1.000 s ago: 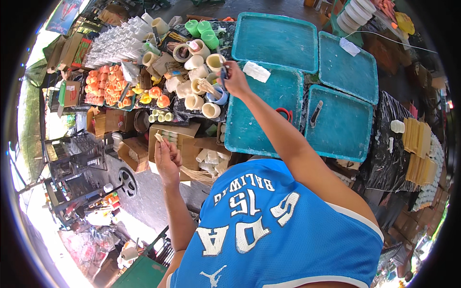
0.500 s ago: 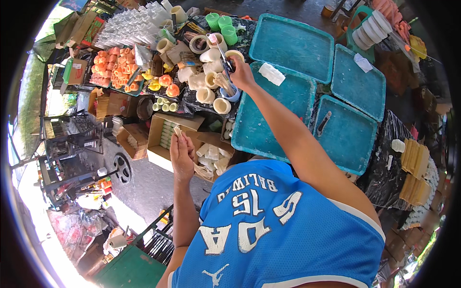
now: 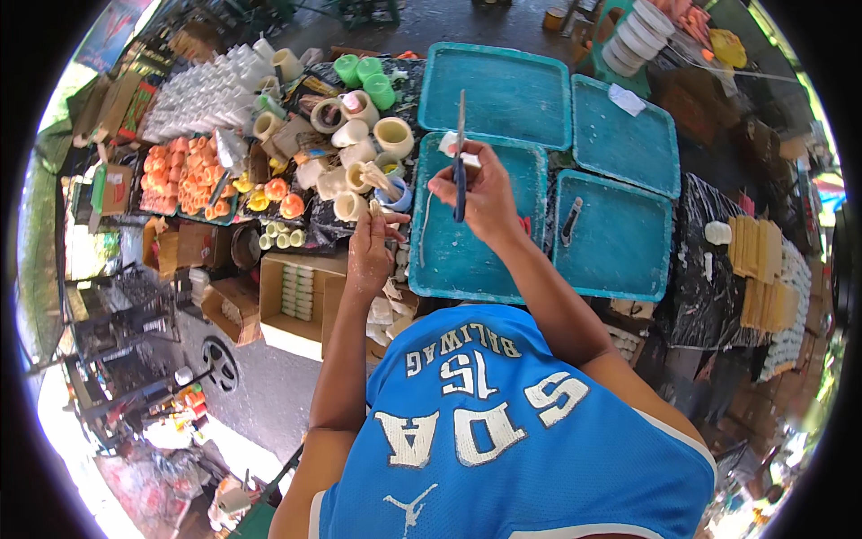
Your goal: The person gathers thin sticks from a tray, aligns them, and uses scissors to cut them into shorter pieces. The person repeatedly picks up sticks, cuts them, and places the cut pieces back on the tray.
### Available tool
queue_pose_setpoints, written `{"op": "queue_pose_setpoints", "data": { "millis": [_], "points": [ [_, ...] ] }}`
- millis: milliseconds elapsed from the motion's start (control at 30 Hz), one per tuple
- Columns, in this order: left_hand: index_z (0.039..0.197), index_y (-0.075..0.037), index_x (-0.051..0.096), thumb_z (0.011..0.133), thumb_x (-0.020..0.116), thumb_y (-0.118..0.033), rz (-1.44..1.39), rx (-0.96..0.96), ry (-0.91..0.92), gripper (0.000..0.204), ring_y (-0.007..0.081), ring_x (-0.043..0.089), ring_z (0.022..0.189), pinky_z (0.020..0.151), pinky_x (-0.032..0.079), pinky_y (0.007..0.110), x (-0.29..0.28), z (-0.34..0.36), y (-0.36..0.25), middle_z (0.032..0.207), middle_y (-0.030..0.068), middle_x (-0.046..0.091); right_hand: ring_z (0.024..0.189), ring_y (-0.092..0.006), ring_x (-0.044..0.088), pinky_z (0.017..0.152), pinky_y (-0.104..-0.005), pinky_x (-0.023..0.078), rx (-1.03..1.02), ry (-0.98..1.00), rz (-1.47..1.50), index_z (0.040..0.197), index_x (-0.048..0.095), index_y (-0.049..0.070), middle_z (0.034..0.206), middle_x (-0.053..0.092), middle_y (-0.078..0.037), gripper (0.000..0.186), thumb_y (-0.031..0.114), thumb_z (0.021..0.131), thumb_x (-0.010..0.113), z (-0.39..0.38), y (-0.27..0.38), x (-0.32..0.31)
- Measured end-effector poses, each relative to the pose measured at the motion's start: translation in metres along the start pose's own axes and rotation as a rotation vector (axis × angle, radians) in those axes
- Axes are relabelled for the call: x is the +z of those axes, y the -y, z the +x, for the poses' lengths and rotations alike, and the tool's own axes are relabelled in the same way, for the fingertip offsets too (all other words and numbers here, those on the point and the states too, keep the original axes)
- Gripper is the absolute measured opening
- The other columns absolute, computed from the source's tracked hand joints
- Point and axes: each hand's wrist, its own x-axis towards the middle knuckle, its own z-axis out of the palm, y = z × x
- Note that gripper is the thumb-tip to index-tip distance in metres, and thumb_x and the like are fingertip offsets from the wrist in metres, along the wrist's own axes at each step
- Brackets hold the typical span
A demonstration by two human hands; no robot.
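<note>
Over the teal tray (image 3: 485, 283) at the centre, my right hand (image 3: 485, 198) is closed round what look like scissors (image 3: 460, 184), seen edge-on, with a dark blue handle and the blade upward. My left hand (image 3: 370, 247) is raised beside the tray's left edge, its fingers pinched on a small pale strip (image 3: 374, 207), mostly hidden by them. Just beyond it stands a blue cup (image 3: 393, 195) with pale sticks (image 3: 377, 178) in it. A white block (image 3: 448, 143) lies on the tray behind my right hand, partly hidden.
More teal trays (image 3: 494, 54) adjoin the central one; one holds a dark tool (image 3: 572, 221). Cream moulded cups (image 3: 393, 136), green cups (image 3: 380, 91), orange pieces (image 3: 184, 171) and white pieces (image 3: 202, 99) crowd the left. Below stands a cardboard box (image 3: 272, 296) with pale rolls.
My right hand has come back from among the cups to over the tray, turning the scissors upright. My left hand has moved up and right, toward the blue cup. The view has shifted.
</note>
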Motion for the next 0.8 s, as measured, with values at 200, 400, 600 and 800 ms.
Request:
{"op": "queue_pose_setpoints", "data": {
  "millis": [200, 400, 600, 800],
  "points": [
    [0.122, -0.003, 0.047, 0.119, 0.033, -0.034, -0.376, -0.091, 0.410, 0.035, 0.0212, 0.072, 0.078, 0.080, 0.064, 0.038, 0.048, 0.003, -0.011, 0.098, 0.0177, 0.072, 0.083, -0.0106, 0.069, 0.066, -0.0235, 0.052, -0.036, -0.136, -0.018, 0.136, 0.051, 0.006, 0.096, 0.073, -0.009, 0.059, 0.005, 0.089, 0.087, -0.038, 0.003, -0.005],
    [0.119, -0.008, 0.049, 0.118, 0.034, -0.031, -0.369, -0.126, 0.534, 0.027, 0.0097, 0.046, 0.055, 0.055, 0.054, 0.029, 0.077, -0.002, -0.024, 0.075, 0.0034, 0.052, 0.082, -0.0105, 0.069, 0.065, -0.0238, 0.052, -0.060, -0.232, -0.058, 0.135, 0.051, 0.005, 0.096, 0.073, -0.010, 0.056, 0.007, 0.091, 0.085, -0.059, 0.011, -0.025],
    [0.119, -0.011, 0.055, 0.118, 0.035, -0.034, -0.405, -0.206, 0.591, 0.030, 0.0093, 0.043, 0.055, 0.053, 0.046, 0.028, 0.093, -0.011, -0.033, 0.075, 0.0008, 0.049, 0.080, -0.0108, 0.070, 0.066, -0.0263, 0.055, -0.071, -0.284, -0.138, 0.134, 0.049, -0.001, 0.095, 0.074, -0.011, 0.055, 0.003, 0.090, 0.082, -0.071, 0.024, -0.025],
    [0.119, -0.013, 0.055, 0.118, 0.036, -0.036, -0.457, -0.257, 0.607, 0.030, 0.0088, 0.041, 0.055, 0.051, 0.038, 0.027, 0.099, -0.015, -0.040, 0.075, -0.0011, 0.045, 0.078, -0.0092, 0.069, 0.064, -0.0254, 0.054, -0.160, -0.324, -0.289, 0.132, 0.051, 0.000, 0.094, 0.075, -0.010, 0.052, 0.005, 0.091, 0.082, -0.075, 0.018, -0.028]
  ]
}}
